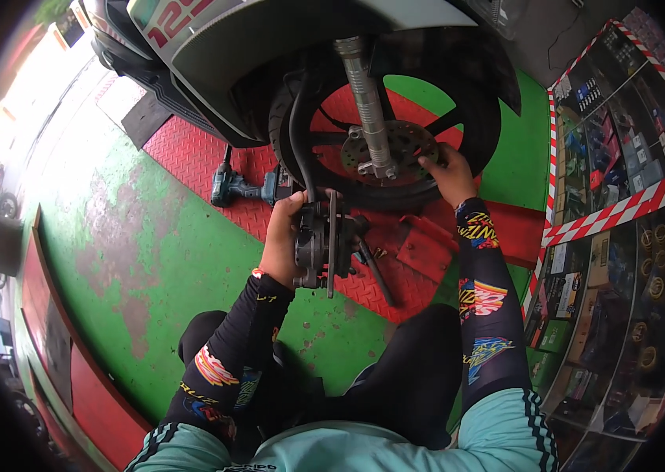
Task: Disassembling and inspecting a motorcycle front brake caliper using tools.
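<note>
Brake caliper [314, 248] in left hand [279, 240]; right hand [452, 177] at brake disc [403, 137]

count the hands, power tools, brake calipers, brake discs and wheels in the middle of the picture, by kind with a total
Hands: 2, left hand and right hand
Power tool: 1
Brake caliper: 1
Brake disc: 1
Wheel: 1
Total: 6

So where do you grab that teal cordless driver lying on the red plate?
Probably best by the slim handle of the cordless driver, coming from the near side: its nose points away, and the handle lies crosswise between the chunky head on the left and battery end on the right.
</note>
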A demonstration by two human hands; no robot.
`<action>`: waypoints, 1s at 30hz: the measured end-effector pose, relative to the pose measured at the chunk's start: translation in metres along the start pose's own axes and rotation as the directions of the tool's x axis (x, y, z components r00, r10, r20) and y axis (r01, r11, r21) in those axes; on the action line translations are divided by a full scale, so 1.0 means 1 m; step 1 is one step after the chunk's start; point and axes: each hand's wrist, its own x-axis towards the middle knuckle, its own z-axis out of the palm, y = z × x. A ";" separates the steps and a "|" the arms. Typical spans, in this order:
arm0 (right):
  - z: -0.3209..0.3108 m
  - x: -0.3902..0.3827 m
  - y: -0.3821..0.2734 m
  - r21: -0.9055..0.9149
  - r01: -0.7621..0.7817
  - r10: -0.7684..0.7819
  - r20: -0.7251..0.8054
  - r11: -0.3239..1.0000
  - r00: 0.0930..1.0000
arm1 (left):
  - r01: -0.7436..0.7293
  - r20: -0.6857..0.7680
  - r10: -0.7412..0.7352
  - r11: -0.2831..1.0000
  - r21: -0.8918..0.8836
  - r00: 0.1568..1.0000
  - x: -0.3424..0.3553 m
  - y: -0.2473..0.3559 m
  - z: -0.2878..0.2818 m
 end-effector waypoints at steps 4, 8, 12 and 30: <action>0.003 0.002 0.012 -0.007 -0.008 0.008 0.011 1.000 1.000 | -0.052 -0.059 0.060 0.991 0.119 0.996 -0.004 -0.002 -0.001; -0.001 0.000 0.005 -0.050 -0.033 0.035 0.023 0.998 0.999 | -0.077 -0.124 0.096 0.986 0.150 0.988 -0.018 0.003 0.014; -0.003 -0.003 0.022 -0.046 0.006 -0.009 -0.057 0.999 0.998 | -0.071 -0.153 0.123 0.949 0.307 0.981 -0.023 0.004 0.023; 0.004 -0.011 0.004 -0.038 0.059 -0.060 -0.017 0.998 0.998 | 0.185 -0.311 0.143 0.553 0.813 0.940 -0.056 0.051 0.065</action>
